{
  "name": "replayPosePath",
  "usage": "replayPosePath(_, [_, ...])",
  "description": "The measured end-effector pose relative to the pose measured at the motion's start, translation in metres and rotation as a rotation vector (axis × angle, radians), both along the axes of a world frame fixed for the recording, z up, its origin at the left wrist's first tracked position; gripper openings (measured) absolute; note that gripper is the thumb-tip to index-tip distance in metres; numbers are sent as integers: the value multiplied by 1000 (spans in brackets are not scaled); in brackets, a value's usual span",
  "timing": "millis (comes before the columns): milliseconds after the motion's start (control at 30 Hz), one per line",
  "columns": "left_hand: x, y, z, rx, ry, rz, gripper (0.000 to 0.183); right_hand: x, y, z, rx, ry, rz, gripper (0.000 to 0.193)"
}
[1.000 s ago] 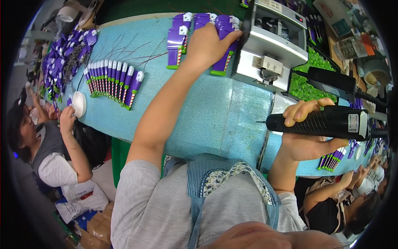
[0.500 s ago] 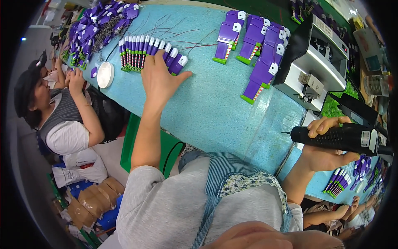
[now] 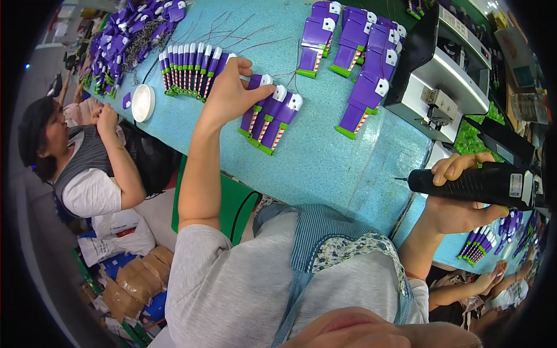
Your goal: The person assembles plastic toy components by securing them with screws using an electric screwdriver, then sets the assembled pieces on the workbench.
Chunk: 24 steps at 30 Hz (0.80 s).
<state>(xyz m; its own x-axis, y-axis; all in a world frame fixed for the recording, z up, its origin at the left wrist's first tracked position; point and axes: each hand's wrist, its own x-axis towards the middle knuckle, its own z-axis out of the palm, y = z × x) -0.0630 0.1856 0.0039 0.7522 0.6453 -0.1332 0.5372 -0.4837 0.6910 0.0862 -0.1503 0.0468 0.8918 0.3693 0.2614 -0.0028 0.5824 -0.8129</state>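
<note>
In the head view, my right hand (image 3: 455, 191) grips a black handheld power screwdriver (image 3: 470, 184), its thin bit pointing left. My left hand (image 3: 223, 95) is over the blue table, thumb and fingers apart. Its thumb lies across the upper part of three overlapping purple plastic pieces (image 3: 284, 116) with white tips, green ends and red-and-white striped edges. Left of that hand stands a tight row of similar purple pieces (image 3: 188, 66), partly hidden by the fingers. Overlapping stacks of these pieces (image 3: 362, 104) lie further right.
A silver and black machine (image 3: 435, 87) stands on the right. A white oval dish (image 3: 143, 103) and a heap of purple pieces (image 3: 130, 37) are at the left. Thin dark red wires trail at the back. A person (image 3: 87, 156) sits on the left; boxes lie on the floor.
Three purple pieces have come away from the right end of the row and shifted right and nearer. My left thumb is now over them. The right hand keeps the screwdriver nearly in place.
</note>
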Motion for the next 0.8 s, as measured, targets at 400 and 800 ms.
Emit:
replayPosePath(400, [-19,-14,0,-212,69,-28,68,-5,4,-1,-39,55,-29,82])
replayPosePath(800, [-30,-37,14,-749,-45,-64,56,-3,-1,-5,-24,55,-50,91])
